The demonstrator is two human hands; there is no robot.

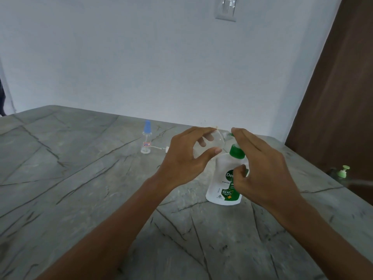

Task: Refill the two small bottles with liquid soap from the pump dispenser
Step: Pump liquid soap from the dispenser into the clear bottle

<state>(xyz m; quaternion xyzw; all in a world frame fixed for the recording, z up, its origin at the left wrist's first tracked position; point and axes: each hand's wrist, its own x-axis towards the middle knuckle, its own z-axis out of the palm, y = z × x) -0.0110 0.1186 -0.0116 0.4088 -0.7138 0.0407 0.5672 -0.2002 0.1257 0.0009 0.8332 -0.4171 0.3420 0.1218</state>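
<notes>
Two hands at a soap pump dispenser [222, 178] on a stone counter [101, 199].
Right hand [266, 170] lays near-straight fingers over the green pump head; left hand [181, 158] pinches a tilted clear small bottle [217, 139] by the nozzle. Farther back left, a blue-capped small bottle [146, 141] stands upright.

The right hand [268, 168] is covering half the soap dispenser's [221, 178] label and most of its pump head. The small clear bottle [219, 138] in the left hand [185, 158] is blurring into the wall, its mouth indistinct. At the right edge a green pump [343, 171] is smearing. The top edge is cropping the wall switch [227, 9].
</notes>
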